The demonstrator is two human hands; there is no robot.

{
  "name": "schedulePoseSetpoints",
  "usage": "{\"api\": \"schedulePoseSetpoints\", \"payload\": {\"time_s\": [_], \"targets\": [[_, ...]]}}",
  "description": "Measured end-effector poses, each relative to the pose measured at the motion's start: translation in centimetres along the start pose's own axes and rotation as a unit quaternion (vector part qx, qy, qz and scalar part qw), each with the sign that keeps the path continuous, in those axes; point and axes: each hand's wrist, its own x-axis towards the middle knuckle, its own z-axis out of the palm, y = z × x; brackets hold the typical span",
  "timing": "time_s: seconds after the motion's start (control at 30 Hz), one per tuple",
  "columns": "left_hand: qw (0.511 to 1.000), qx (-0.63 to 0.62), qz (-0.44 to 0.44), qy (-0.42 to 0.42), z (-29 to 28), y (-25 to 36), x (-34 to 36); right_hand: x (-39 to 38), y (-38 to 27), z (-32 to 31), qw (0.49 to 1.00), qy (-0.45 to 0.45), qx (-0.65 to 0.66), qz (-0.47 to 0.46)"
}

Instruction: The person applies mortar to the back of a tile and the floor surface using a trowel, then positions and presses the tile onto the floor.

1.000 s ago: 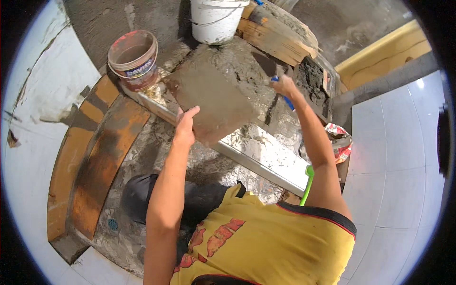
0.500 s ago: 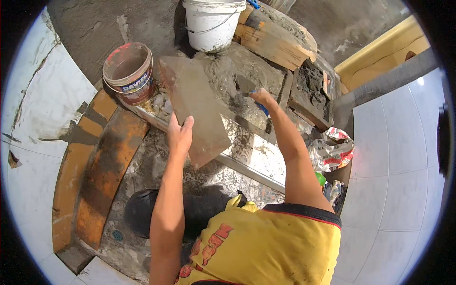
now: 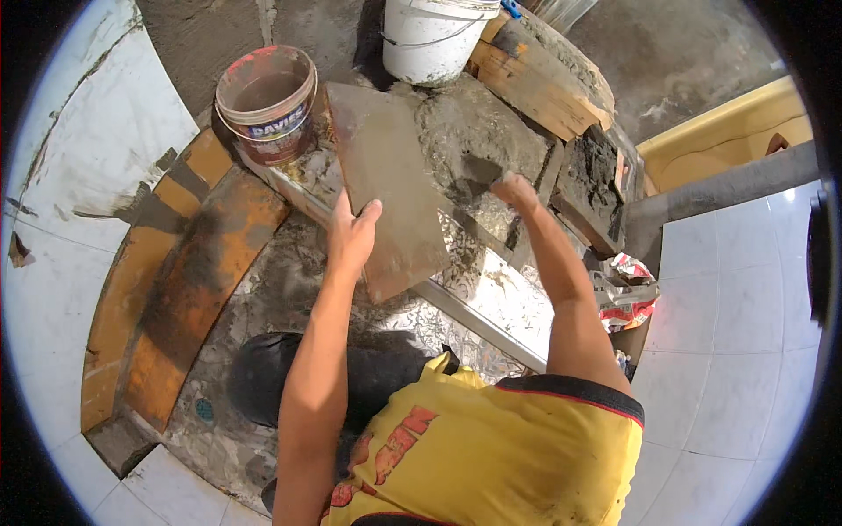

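Note:
My left hand (image 3: 353,235) grips the left edge of a large grey-brown tile (image 3: 395,193), thumb on its face, and holds it tilted in front of me. My right hand (image 3: 516,189) is closed around a trowel whose dark blade (image 3: 480,170) points left over the wet grey mortar (image 3: 478,118); its handle is hidden in the fist. The mortar lies spread on the raised ledge beyond the tile. I cannot make out whether the blade touches it.
A reddish-brown pail (image 3: 267,105) stands on the ledge at the left, a white bucket (image 3: 434,44) behind the mortar. Wooden boards (image 3: 539,83) and a dark mortar trough (image 3: 586,180) lie to the right. A crumpled bag (image 3: 627,294) rests against the white tiled wall (image 3: 715,307).
My right hand has moved slightly down and to the right with the trowel, whose blue handle no longer shows. The view has shifted a little; my left hand still grips the tile.

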Motion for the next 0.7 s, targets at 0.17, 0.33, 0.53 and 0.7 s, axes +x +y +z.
{"api": "schedulePoseSetpoints", "payload": {"time_s": [0.17,0.33,0.53,0.7], "targets": [[0.999,-0.004,0.034,-0.002,0.4,0.7,0.4,-1.5,-1.3,-2.4,0.996,0.081,-0.043,-0.01],[0.997,-0.077,-0.009,-0.001,0.6,0.9,1.0,-5.2,-1.9,-5.0,0.999,-0.012,0.027,-0.041],[0.997,-0.069,-0.037,-0.005,0.7,0.8,1.8,-2.5,-1.3,-3.6,0.997,-0.066,0.035,0.03],[0.982,-0.141,-0.123,-0.015,0.8,1.0,1.6,2.0,-3.0,-2.0,0.98,-0.132,0.15,0.001]]}}
